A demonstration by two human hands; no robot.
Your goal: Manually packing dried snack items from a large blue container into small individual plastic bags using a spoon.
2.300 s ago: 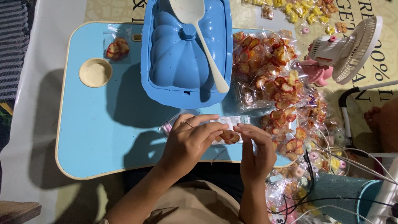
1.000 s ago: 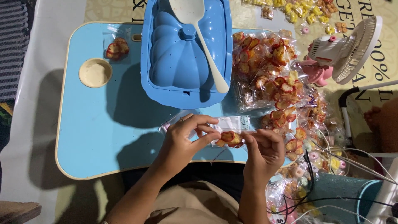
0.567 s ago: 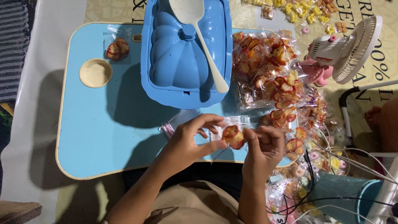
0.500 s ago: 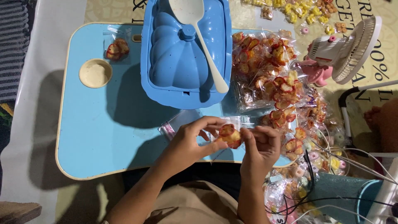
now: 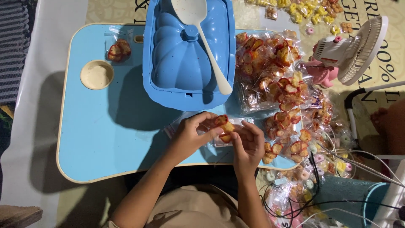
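Both hands meet just in front of the blue lidded container (image 5: 189, 55); the left hand (image 5: 190, 136) and the right hand (image 5: 248, 143) pinch a small clear packet of red-rimmed snacks (image 5: 224, 126) between their fingertips; a white spoon (image 5: 201, 36) lies across the container's lid; right of the container sits a heap of filled snack bags (image 5: 274, 80); left of it, on the blue lap table (image 5: 97, 135), a single snack packet (image 5: 118, 49) and a round cream recess (image 5: 96, 74); a small white fan (image 5: 354, 48) stands further right of the container.
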